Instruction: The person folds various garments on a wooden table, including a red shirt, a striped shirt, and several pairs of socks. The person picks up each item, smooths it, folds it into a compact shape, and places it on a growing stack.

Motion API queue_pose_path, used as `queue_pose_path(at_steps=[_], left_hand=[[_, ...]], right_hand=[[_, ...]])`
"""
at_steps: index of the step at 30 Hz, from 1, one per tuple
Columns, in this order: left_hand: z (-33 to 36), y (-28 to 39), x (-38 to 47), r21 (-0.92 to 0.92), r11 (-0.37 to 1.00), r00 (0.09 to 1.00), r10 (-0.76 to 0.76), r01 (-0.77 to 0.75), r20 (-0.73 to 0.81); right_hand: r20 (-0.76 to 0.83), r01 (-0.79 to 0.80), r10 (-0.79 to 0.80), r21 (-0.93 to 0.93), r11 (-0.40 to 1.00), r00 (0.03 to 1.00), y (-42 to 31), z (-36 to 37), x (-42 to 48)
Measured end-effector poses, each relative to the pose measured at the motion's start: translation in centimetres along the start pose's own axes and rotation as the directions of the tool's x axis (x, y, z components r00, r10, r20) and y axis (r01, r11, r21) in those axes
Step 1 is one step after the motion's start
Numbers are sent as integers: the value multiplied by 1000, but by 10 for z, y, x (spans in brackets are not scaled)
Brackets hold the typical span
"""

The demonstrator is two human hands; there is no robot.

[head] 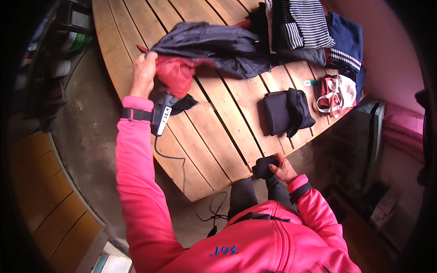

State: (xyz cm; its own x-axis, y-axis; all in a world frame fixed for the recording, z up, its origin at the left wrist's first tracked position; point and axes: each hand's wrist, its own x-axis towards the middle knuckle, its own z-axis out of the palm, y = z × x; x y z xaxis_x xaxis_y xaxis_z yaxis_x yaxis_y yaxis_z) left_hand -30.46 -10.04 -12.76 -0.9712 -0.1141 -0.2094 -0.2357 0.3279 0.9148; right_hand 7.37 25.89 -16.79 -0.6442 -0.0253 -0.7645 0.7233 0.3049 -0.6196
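My left hand (144, 72) grips one end of a dark garment (211, 42), raised at the left side of the wooden slatted table (218, 126). Red cloth (175, 75) hangs from the garment close to my fingers. Beneath it, near my wrist, lie a dark piece of cloth (184, 104) and some grey fabric, partly covered. At the table's near edge, my right hand (284, 169) pinches a small black folded cloth (264, 167). A folded black garment (286, 111) rests on the slats beyond that hand.
A pile of folded clothes at the far right includes a striped garment (309, 25) and a navy one with white bands (345, 41). A pink-and-white garment with straps (336, 95) lies nearby. Shelving (61, 44) stands left; a cable (170, 157) hangs from my left wrist device.
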Motion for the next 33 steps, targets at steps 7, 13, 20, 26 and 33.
queue_pose_path(at_steps=[7, 13, 20, 26, 33], left_hand=[[1, 96, -5, 1, 996, 993, 90, -91, 80], [17, 141, 6, 263, 900, 934, 355, -348, 22], [49, 195, 46, 555, 727, 915, 303, -403, 267], [55, 136, 63, 64, 845, 847, 527, -531, 66], [59, -89, -38, 720, 654, 968, -231, 232, -102]], right_hand=[[44, 133, -132, -17, 991, 990, 3, 3, 7], [42, 82, -83, 20, 996, 996, 13, -20, 13], [155, 141, -178, 224, 964, 972, 2, -61, 55], [122, 62, -125, 424, 904, 985, -5, -102, 102], [144, -26, -21, 313, 949, 989, -19, -126, 123]])
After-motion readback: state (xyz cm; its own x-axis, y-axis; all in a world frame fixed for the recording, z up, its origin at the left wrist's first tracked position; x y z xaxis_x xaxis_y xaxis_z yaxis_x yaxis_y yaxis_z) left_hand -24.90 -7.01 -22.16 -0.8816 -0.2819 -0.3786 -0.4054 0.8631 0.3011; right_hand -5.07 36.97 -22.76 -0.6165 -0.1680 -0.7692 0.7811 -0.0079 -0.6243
